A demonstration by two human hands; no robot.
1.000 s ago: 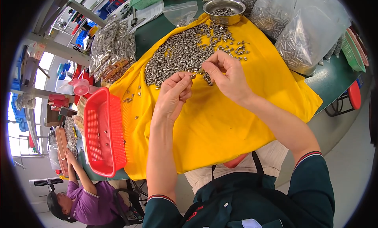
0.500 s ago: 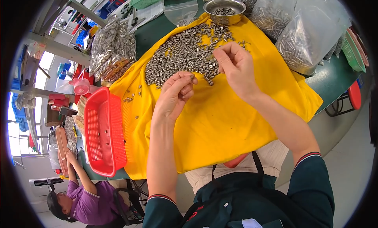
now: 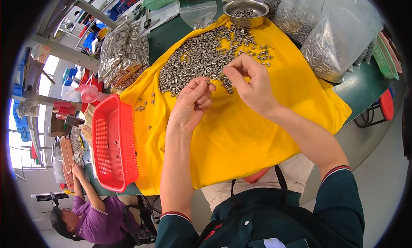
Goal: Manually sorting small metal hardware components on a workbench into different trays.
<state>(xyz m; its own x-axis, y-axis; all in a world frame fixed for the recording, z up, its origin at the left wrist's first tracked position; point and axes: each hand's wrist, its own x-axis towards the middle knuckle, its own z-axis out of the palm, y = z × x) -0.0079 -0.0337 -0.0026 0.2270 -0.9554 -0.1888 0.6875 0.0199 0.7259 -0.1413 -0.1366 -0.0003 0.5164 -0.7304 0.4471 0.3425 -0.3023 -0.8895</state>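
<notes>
Between the thumb and forefinger of my left hand [image 3: 192, 101] is a small metal part [image 3: 208, 81], mostly covered by the fingertips. My right hand [image 3: 249, 81] is closed in a pinch on a thin metal pin [image 3: 216, 78], which points at that part; whether it touches or enters it, I cannot tell. Behind both hands a broad heap of small silvery metal cylinders [image 3: 195, 57] lies on a yellow cloth [image 3: 231, 132]. Some loose pieces [image 3: 265, 56] are scattered past my right hand.
To the left stands a red plastic basket [image 3: 127, 145] with a few small parts. A steel bowl [image 3: 262, 17] and bags of metal parts [image 3: 326, 51] are at the back and right. A bag of metal pieces [image 3: 122, 51] sits back left. A co-worker [image 3: 105, 218] sits at lower left.
My right hand has moved left and slightly down, bringing the pin up to the small part. My left hand has stayed nearly in place. Loose pieces it had covered now show.
</notes>
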